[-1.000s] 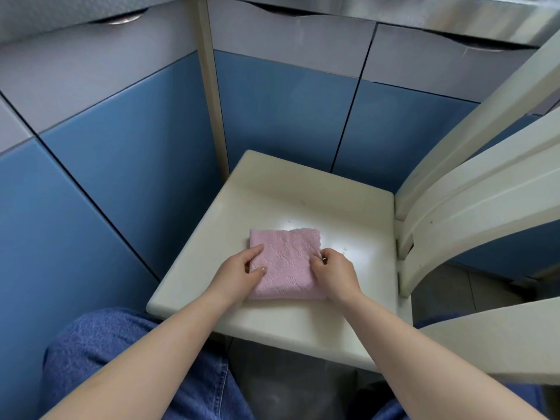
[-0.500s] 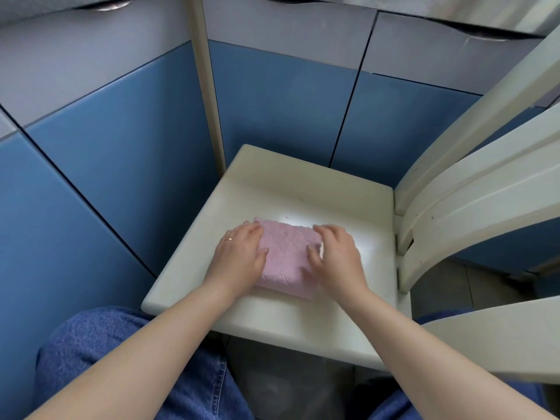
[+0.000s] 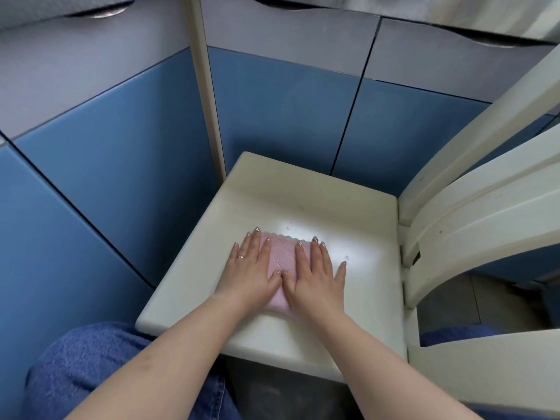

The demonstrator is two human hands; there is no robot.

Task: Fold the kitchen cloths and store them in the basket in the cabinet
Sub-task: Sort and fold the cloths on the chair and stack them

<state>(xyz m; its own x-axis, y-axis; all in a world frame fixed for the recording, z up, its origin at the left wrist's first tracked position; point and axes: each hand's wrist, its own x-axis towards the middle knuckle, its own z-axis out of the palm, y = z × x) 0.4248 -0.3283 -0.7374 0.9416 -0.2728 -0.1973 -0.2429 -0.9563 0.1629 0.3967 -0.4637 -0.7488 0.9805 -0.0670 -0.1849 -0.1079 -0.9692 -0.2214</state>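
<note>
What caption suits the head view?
Both hands, left and right, press a folded pink cloth flat on a chair seat.

Bare seat of the cream-white plastic chair (image 3: 306, 189) lies open from 11 to 1 o'clock beyond the folded pink cloth (image 3: 280, 259). Blue cabinet doors (image 3: 121, 153) wall off 9 through 12; the chair's slatted cream backrest (image 3: 472, 189) blocks 3 o'clock.

No legible text, label, brand, number or sign appears anywhere in view.
</note>
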